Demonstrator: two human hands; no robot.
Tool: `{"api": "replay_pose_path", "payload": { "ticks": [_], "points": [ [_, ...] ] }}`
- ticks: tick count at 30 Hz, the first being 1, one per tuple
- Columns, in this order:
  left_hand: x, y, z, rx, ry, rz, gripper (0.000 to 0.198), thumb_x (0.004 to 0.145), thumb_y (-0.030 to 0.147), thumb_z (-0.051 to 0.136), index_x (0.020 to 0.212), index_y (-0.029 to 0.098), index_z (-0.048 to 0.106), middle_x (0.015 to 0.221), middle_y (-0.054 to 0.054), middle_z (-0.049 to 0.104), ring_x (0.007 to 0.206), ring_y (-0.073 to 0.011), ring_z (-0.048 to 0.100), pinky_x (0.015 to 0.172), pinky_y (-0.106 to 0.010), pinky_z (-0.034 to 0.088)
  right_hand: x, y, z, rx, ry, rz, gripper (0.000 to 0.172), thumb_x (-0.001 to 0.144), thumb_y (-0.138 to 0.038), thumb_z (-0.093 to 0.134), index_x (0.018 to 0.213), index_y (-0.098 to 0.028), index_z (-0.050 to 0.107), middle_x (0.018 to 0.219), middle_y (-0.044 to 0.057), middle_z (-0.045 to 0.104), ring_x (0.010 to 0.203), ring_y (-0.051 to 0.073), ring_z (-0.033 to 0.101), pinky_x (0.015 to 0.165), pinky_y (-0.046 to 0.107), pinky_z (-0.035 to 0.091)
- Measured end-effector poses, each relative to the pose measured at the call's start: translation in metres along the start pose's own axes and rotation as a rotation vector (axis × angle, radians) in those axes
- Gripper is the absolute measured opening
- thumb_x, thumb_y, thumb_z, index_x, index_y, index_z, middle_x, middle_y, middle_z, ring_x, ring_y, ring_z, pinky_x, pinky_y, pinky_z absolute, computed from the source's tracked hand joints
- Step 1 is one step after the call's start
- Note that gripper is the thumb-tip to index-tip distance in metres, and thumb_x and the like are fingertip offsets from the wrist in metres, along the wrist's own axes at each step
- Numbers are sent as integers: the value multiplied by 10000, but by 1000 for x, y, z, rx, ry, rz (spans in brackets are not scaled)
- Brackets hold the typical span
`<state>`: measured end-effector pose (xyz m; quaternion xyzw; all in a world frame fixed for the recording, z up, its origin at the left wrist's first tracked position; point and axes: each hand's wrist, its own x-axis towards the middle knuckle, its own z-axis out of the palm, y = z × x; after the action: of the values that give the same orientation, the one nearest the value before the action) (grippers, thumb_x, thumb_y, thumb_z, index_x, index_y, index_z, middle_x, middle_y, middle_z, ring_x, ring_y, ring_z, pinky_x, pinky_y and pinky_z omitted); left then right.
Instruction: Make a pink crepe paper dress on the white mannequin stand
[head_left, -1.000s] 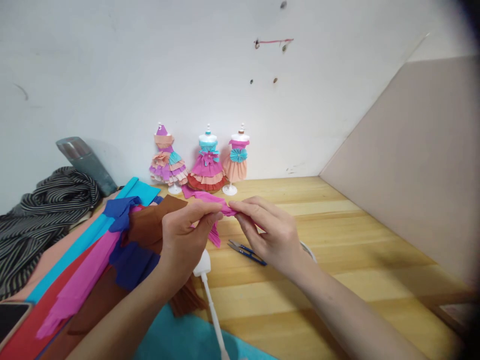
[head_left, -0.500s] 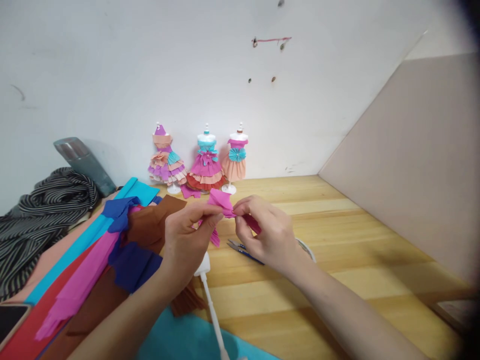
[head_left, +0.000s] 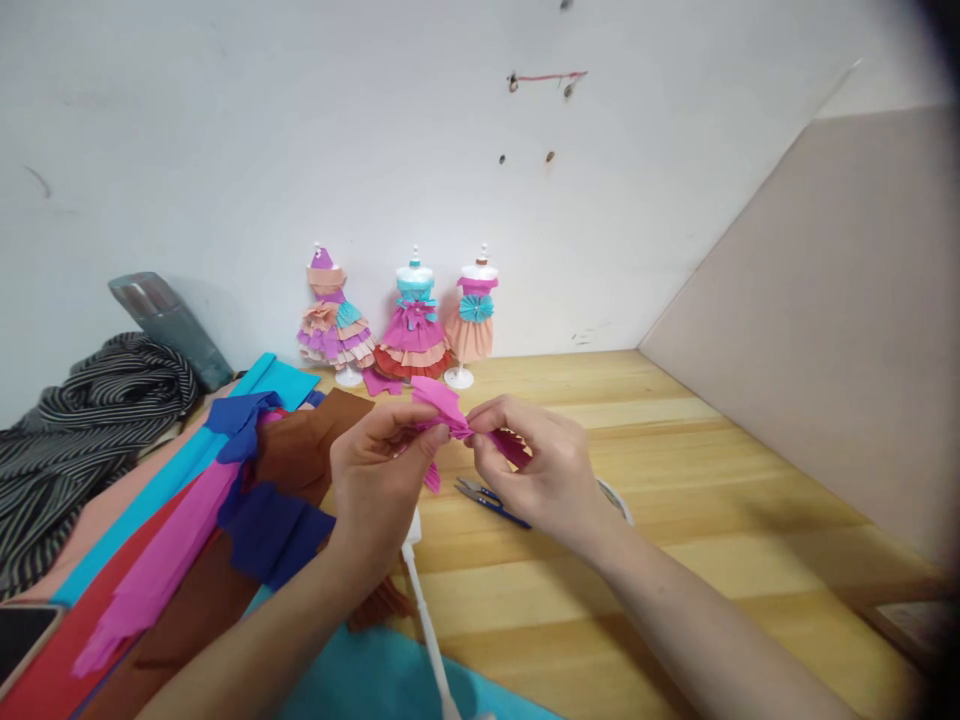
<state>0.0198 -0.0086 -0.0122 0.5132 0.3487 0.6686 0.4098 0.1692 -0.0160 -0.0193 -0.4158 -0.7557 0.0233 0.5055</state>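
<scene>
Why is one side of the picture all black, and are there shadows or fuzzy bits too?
Head view: the right edge goes dark and blurry, though what causes it can't be told; head view: a soft shadow lies across the wooden table at right; head view: the pink piece between the left hand and right hand looks fairly clear.

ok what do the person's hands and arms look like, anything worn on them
The left hand and the right hand are bare, with no gloves, rings or watch showing. No sleeve shows on the left forearm or the right forearm.
</scene>
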Motion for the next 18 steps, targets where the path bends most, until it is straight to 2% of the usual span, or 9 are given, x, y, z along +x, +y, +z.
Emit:
{"api": "replay_pose_path", "payload": {
  "ticks": [4, 7, 11, 14, 18],
  "points": [
    [0, 0, 1, -30, 46, -62, 206, 612, 31, 791, 756, 175, 758, 643, 36, 735, 588, -67, 669, 572, -118, 546, -1, 2, 2, 5, 44, -8, 133, 810, -75, 542, 841, -198, 582, 683, 11, 658, 547, 117, 566, 520, 242, 436],
    [1, 1, 1, -42, 48, -93, 199, 612, 45, 798, 763, 167, 756, 636, 29, 738, 581, -72, 671, 566, -125, 550, -2, 4, 2, 1, 48, -90, 157, 845, -63, 534, 892, -201, 594, 706, 12, 666, 572, 120, 596, 538, 243, 459],
    [2, 0, -1, -54, 35, -101, 183, 616, 63, 800, 761, 163, 751, 656, 16, 750, 602, -89, 687, 584, -147, 568, -1, 8, 1, -27, -5, -216, 271, 875, -28, 488, 1029, -190, 642, 798, 50, 686, 686, 148, 648, 587, 260, 500],
    [2, -2, -1, -34, 25, -65, 176, 629, 67, 792, 762, 174, 751, 674, 22, 755, 615, -92, 693, 593, -153, 574, 0, 10, 2, -49, -1, -273, 314, 878, -21, 485, 1105, -163, 648, 858, 86, 683, 729, 162, 655, 597, 268, 519],
    [1, -6, -2, 41, 31, 24, 202, 633, 58, 786, 788, 184, 753, 695, 29, 753, 624, -89, 689, 589, -149, 566, 0, 11, 3, -53, 22, -277, 310, 868, -8, 492, 1097, -141, 652, 862, 103, 680, 754, 175, 660, 622, 286, 541]
  ]
}}
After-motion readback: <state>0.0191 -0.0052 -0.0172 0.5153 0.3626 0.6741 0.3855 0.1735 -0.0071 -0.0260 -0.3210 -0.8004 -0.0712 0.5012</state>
